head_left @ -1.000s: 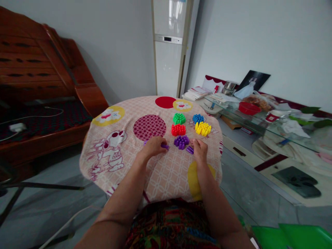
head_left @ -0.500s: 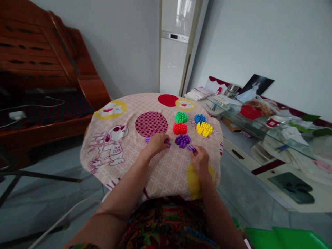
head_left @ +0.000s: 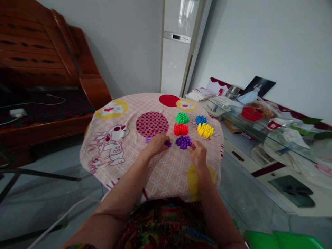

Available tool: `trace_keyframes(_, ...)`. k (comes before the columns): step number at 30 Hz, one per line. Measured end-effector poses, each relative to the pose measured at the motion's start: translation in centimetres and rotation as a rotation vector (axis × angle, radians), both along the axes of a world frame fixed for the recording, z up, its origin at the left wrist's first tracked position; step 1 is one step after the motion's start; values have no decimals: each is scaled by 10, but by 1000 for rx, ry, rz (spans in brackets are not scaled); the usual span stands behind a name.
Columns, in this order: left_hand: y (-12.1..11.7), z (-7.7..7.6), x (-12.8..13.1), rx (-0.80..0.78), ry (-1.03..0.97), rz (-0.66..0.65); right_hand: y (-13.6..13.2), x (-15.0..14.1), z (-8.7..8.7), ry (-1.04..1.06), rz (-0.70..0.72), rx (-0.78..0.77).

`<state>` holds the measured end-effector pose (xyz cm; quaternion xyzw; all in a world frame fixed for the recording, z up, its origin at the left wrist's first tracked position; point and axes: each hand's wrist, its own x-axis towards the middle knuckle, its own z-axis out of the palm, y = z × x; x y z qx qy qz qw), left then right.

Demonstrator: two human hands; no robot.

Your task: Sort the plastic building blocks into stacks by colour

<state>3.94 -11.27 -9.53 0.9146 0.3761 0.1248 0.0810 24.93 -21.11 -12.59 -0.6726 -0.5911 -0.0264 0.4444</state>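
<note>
My left hand is curled low over the cloth, its fingers closed on small purple plastic pieces. More purple shows past the back of this hand. My right hand has thumb and fingers pinched at the right edge of a purple cluster, apparently on a purple piece there; the fingertips partly hide it. Just behind sits a cluster of red pieces, with green pieces beyond. Yellow pieces and blue pieces stand in groups on the right.
A patterned cloth covers the round table. To the right, a glass-topped cabinet carries papers, a red bowl and bags. A wooden bench stands at left, a tall white appliance behind. Something green lies low at right.
My right hand has moved slightly left, bringing its purple pieces against the purple cluster, which looks fuller. My left hand has stayed almost in place.
</note>
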Motion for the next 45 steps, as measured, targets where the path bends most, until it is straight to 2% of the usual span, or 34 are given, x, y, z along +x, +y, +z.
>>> trace_keyframes(3,-1,0,1,-15,-73,40,0,0,-3,83,-7,49)
trace_keyframes(6,-4,3,5,-101,-220,71,0,3,-8,133,-29,97)
trace_keyframes(10,-12,6,15,-264,-421,45,1,7,-19,187,-48,119)
trace_keyframes(13,-19,4,24,-304,-513,33,2,8,-23,223,-43,123)
trace_keyframes(16,-24,1,32,-286,-531,80,2,9,-25,211,-43,117)
trace_keyframes(21,-32,0,43,-233,-431,164,3,10,-25,195,-31,118)
trace_keyframes(24,-34,1,45,-228,-423,163,4,9,-27,210,-30,116)
trace_keyframes(28,-24,8,29,-141,-470,188,4,10,-30,231,-34,120)
trace_keyframes(32,-4,19,-9,15,-364,460,5,11,-31,247,-51,114)
trace_keyframes(34,5,23,-30,0,-270,587,5,11,-31,255,-52,110)
trace_keyframes(35,9,24,-40,-40,-208,606,5,12,-31,259,-52,108)
trace_keyframes(40,18,23,-64,-220,0,491,5,11,-29,253,-47,112)
trace_keyframes(45,18,15,-58,-166,-31,430,4,11,-29,244,-43,102)
